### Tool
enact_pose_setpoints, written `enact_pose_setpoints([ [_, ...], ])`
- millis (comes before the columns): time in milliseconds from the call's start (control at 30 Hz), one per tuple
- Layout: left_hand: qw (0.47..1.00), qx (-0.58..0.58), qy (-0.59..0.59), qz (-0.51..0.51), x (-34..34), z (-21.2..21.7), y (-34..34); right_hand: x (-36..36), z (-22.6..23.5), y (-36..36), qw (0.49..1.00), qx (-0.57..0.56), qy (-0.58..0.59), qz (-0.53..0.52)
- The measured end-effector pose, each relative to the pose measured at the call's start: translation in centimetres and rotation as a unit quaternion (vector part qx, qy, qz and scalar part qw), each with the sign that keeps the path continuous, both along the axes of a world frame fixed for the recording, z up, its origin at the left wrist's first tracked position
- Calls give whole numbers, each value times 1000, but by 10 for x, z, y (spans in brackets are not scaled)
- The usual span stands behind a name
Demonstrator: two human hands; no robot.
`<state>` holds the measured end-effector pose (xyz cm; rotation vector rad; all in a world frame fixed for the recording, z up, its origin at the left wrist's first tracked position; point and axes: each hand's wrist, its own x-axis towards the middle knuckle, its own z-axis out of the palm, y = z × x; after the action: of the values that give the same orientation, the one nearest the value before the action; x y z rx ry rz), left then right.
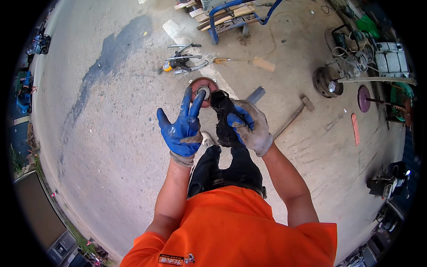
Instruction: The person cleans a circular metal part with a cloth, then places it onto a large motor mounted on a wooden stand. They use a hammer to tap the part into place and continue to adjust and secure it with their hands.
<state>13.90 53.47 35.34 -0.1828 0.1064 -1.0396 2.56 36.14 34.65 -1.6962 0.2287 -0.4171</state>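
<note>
Over stained concrete yard floor [111,133]: left hand [181,129] splayed wide, right hand [249,127] gripping black glove [222,118].

A hammer [293,116] is lying on the concrete floor [115,147], with a grey metal bar [255,94] lying near it. A cluster of hand tools [181,62] is lying further off, beside a dark stain [104,66]. A blue metal frame [242,15] is standing over stacked wooden planks [227,15]. A heavy round wheel part [327,82] is sitting among machine parts, and a purple disc [364,98] is lying nearby.
</note>
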Motion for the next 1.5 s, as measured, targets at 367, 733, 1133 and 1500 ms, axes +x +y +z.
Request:
enact_pose_setpoints([
  [367,988,94,-103,-68,-16,-11,-32,9,17,-8,962,-241,42,117],
  [733,936,289,-198,-37,-25,34,-50,-4,16,-69,952,-307,-14,5],
  [1133,823,513,-244,-4,-54,23,-96,-39,-22,-99,954,-267,132,-44],
  [1500,860,433,-234,-131,-64,-2,-99,-80,-87,-128,881,-386,262,82],
])
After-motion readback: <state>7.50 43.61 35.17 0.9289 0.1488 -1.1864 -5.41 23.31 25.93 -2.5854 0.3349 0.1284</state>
